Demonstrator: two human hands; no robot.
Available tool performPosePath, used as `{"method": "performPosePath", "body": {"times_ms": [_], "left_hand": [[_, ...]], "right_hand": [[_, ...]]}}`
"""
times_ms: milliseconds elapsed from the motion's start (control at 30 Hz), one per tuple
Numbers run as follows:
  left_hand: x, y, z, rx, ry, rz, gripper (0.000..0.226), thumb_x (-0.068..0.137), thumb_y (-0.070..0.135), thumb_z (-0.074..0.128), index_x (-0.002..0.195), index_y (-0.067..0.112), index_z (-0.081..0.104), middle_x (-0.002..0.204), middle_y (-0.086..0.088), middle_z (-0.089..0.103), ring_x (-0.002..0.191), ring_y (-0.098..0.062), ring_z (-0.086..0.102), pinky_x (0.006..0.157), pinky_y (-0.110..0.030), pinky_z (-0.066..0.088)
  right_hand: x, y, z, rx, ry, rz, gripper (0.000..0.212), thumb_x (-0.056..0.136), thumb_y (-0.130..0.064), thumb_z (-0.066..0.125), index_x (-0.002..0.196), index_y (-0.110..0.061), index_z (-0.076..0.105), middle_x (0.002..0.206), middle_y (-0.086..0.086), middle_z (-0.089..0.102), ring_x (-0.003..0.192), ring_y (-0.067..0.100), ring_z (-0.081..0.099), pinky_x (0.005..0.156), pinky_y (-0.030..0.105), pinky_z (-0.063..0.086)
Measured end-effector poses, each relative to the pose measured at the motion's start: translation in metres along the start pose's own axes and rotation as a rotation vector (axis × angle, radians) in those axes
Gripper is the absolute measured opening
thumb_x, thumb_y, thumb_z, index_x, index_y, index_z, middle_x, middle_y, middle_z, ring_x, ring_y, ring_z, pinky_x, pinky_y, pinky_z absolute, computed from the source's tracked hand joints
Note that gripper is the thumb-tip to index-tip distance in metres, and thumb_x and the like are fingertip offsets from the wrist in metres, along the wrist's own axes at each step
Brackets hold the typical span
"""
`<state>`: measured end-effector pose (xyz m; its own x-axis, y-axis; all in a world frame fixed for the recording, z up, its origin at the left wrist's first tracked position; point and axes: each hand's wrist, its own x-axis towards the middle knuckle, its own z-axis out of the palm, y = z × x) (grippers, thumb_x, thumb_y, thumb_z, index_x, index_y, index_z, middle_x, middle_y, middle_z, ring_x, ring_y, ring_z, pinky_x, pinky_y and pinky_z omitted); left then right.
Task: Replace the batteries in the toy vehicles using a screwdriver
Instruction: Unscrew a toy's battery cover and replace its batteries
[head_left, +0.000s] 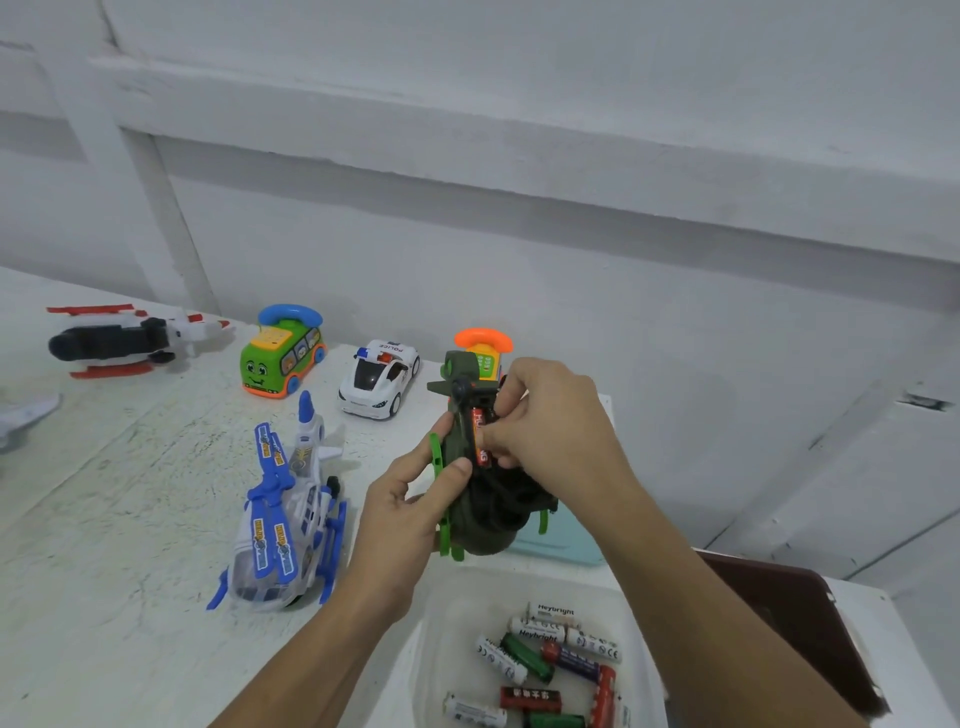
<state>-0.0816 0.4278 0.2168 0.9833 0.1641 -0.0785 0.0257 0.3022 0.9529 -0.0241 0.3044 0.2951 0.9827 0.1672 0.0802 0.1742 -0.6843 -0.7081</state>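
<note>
I hold a dark green toy helicopter (483, 519) belly-up above the table. My left hand (410, 499) grips its side by a bright green skid. The fingers of my right hand (545, 421) pinch a red battery (479, 434) lying in the open battery bay. A white tray (431, 649) in front of me holds several loose batteries (550, 660), white, green and red. No screwdriver is in sight.
On the white table stand a blue-and-white helicopter (283, 519), a green bus toy (283, 353), a white police car (379, 376), an orange-and-yellow toy (483, 345) behind the green one, and a black-and-red helicopter (124, 340). A pale teal box (566, 540) lies under my right forearm. A dark brown object (789, 623) is at the right.
</note>
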Motion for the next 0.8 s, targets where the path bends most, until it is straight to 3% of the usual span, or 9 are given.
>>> {"method": "performPosePath", "body": {"times_ms": [133, 233, 300, 367, 433, 500, 600, 800], "left_hand": [[0.004, 0.002, 0.000, -0.043, 0.017, -0.025, 0.043, 0.092, 0.011, 0.059, 0.127, 0.036, 0.061, 0.106, 0.004, 0.075, 0.091, -0.013, 0.073, 0.067, -0.034, 0.061], [0.005, 0.005, -0.002, -0.061, 0.022, -0.032, 0.043, 0.092, 0.012, 0.059, 0.127, 0.037, 0.060, 0.108, 0.004, 0.075, 0.089, -0.011, 0.073, 0.061, -0.031, 0.060], [0.006, 0.006, -0.002, -0.068, 0.021, -0.034, 0.043, 0.092, 0.012, 0.058, 0.126, 0.038, 0.060, 0.109, 0.004, 0.074, 0.089, -0.010, 0.073, 0.059, -0.029, 0.059], [0.006, 0.005, -0.003, -0.068, 0.021, -0.038, 0.042, 0.092, 0.012, 0.058, 0.125, 0.039, 0.061, 0.110, 0.003, 0.074, 0.090, -0.011, 0.073, 0.060, -0.029, 0.059], [0.007, 0.004, -0.002, -0.068, 0.021, -0.042, 0.043, 0.092, 0.012, 0.058, 0.126, 0.039, 0.060, 0.109, 0.004, 0.074, 0.091, -0.011, 0.073, 0.060, -0.030, 0.059], [0.007, 0.003, -0.001, -0.060, 0.021, -0.044, 0.043, 0.092, 0.012, 0.058, 0.126, 0.038, 0.060, 0.107, 0.004, 0.075, 0.089, -0.011, 0.073, 0.060, -0.029, 0.059], [0.006, 0.002, -0.001, -0.044, 0.010, -0.048, 0.043, 0.092, 0.013, 0.058, 0.129, 0.037, 0.060, 0.106, 0.004, 0.075, 0.089, -0.011, 0.073, 0.060, -0.029, 0.058], [0.005, -0.001, 0.000, -0.044, 0.013, -0.059, 0.044, 0.093, 0.011, 0.058, 0.130, 0.034, 0.060, 0.106, 0.004, 0.075, 0.088, -0.010, 0.073, 0.059, -0.028, 0.058]], "right_hand": [[0.012, 0.008, -0.023, 0.414, -0.033, 0.078, 0.022, 0.076, 0.006, 0.075, 0.080, -0.001, 0.054, 0.070, 0.023, 0.068, 0.059, 0.029, 0.070, 0.049, 0.032, 0.056], [0.028, 0.036, -0.036, 0.527, -0.008, 0.157, 0.018, 0.081, 0.008, 0.070, 0.092, 0.006, 0.056, 0.072, 0.024, 0.064, 0.057, 0.026, 0.069, 0.059, 0.039, 0.060], [0.036, 0.061, -0.034, 0.383, -0.011, 0.233, 0.017, 0.082, 0.006, 0.068, 0.097, 0.005, 0.059, 0.078, 0.022, 0.068, 0.059, 0.025, 0.069, 0.063, 0.036, 0.061], [0.039, 0.085, -0.026, 0.090, -0.065, 0.261, 0.013, 0.083, 0.003, 0.066, 0.094, -0.005, 0.065, 0.083, 0.016, 0.071, 0.061, 0.021, 0.067, 0.064, 0.033, 0.060], [0.039, 0.105, -0.012, -0.157, -0.140, 0.219, 0.018, 0.085, 0.001, 0.062, 0.094, -0.014, 0.068, 0.090, 0.005, 0.068, 0.066, 0.012, 0.060, 0.062, 0.024, 0.052], [0.039, 0.121, 0.002, -0.313, -0.164, 0.141, 0.028, 0.086, 0.001, 0.060, 0.104, -0.018, 0.069, 0.099, -0.001, 0.058, 0.083, 0.013, 0.057, 0.070, 0.022, 0.043], [0.039, 0.139, 0.018, -0.475, -0.133, 0.087, 0.037, 0.089, 0.000, 0.054, 0.116, -0.022, 0.065, 0.109, 0.005, 0.057, 0.100, 0.022, 0.055, 0.080, 0.026, 0.043], [0.036, 0.157, 0.032, -0.593, -0.076, 0.091, 0.023, 0.094, -0.003, 0.049, 0.109, -0.015, 0.063, 0.103, 0.005, 0.058, 0.092, 0.020, 0.054, 0.079, 0.028, 0.047]]}}
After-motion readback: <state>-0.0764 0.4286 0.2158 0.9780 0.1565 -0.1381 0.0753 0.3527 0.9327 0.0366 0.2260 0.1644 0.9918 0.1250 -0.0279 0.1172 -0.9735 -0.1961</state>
